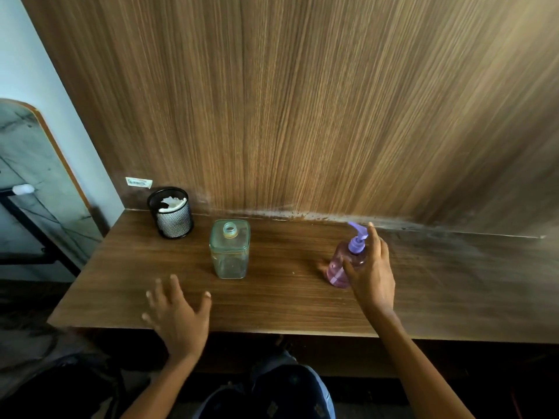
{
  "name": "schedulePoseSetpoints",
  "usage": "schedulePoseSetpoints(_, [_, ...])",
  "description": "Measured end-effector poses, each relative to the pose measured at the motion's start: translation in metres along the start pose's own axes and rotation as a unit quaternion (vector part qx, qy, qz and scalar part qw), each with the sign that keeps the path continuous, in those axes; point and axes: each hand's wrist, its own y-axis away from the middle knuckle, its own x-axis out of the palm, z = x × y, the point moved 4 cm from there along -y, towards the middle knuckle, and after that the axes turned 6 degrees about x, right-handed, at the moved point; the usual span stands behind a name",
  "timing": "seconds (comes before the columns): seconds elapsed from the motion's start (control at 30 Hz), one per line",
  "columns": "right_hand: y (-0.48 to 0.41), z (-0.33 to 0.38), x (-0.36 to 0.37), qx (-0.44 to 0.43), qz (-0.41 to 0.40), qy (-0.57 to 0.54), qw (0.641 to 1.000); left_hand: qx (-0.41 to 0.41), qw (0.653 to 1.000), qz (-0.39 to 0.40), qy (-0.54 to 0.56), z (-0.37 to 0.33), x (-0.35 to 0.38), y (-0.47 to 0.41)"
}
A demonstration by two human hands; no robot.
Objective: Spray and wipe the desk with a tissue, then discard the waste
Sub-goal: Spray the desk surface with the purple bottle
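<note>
A purple pump bottle point(340, 267) stands upright on the brown wooden desk point(287, 300), right of centre. My right hand point(373, 270) wraps around its right side, thumb across the body and forefinger raised beside the pump head. My left hand point(178, 313) hovers over the desk's front left part, fingers spread, holding nothing. A black mesh cup point(172, 214) at the back left holds crumpled white tissue point(171, 202).
A clear square glass jar point(230, 251) with an open neck stands mid-desk between my hands. A wood panel wall point(302, 101) rises behind the desk, with whitish grime along the joint. My knee shows below the front edge.
</note>
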Motion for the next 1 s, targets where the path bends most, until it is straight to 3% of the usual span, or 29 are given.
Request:
schedulePoseSetpoints(0.07, [0.002, 0.002, 0.001, -0.012, 0.006, 0.008, 1.0, -0.026, 0.994, 0.101, -0.028, 0.006, 0.016, 0.012])
schedulePoseSetpoints(0.13, [0.002, 0.002, 0.001, -0.009, 0.002, 0.003, 1.0, 0.027, 0.982, 0.162, -0.091, 0.005, 0.028, 0.015])
schedulePoseSetpoints(0.23, [0.002, 0.0, 0.001, 0.0, 0.02, 0.007, 1.0, 0.106, 0.949, 0.231, -0.185, 0.003, 0.039, 0.012])
schedulePoseSetpoints(0.43, [0.005, 0.003, 0.007, -0.016, 0.04, 0.013, 0.999, 0.115, 0.913, 0.325, -0.217, -0.001, 0.036, 0.008])
schedulePoseSetpoints(0.63, [0.005, 0.002, 0.013, 0.015, 0.031, 0.015, 0.999, 0.107, 0.886, 0.394, -0.222, -0.001, 0.031, 0.005])
schedulePoseSetpoints(1.0, [0.0, 0.001, 0.016, 0.038, 0.021, 0.01, 0.999, 0.099, 0.865, 0.433, -0.232, -0.003, 0.029, 0.004])
